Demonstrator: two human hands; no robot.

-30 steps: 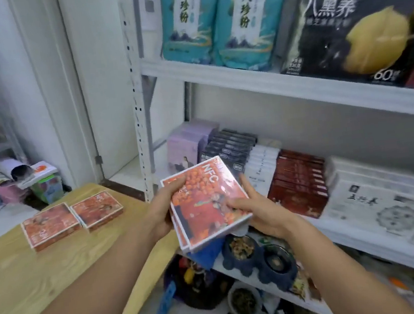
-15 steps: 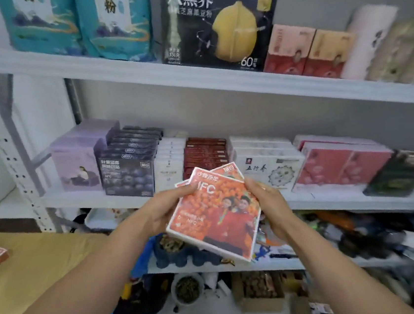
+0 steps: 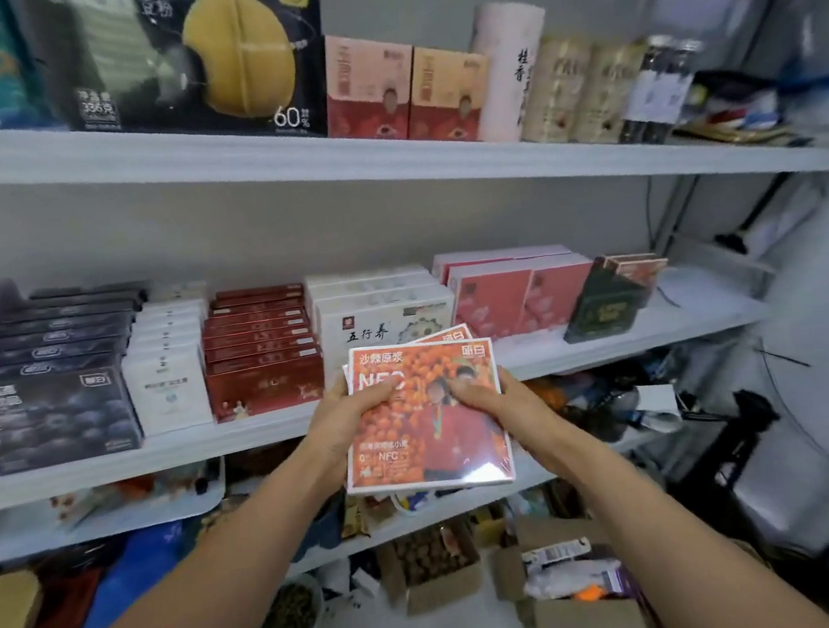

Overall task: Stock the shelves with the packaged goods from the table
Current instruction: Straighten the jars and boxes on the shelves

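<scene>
Just in front of the white carton marked 五行养 (image 3: 378, 329), we're holding the fanned stack of flat orange shrink-wrapped boxes (image 3: 426, 431) in the air, left hand (image 3: 344, 414) and right hand (image 3: 497, 402) gripping its sides with thumbs curled on top. Top label reads 沙棘原浆 and NFC. We'd square the stack up first, then slot it in upright beside that carton, print facing out.

White shelf (image 3: 241, 439) carries rows of boxes (image 3: 262, 352)

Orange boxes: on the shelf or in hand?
In hand: the left hand and right hand grip the orange boxes in front of the middle shelf, not resting on it.
</scene>
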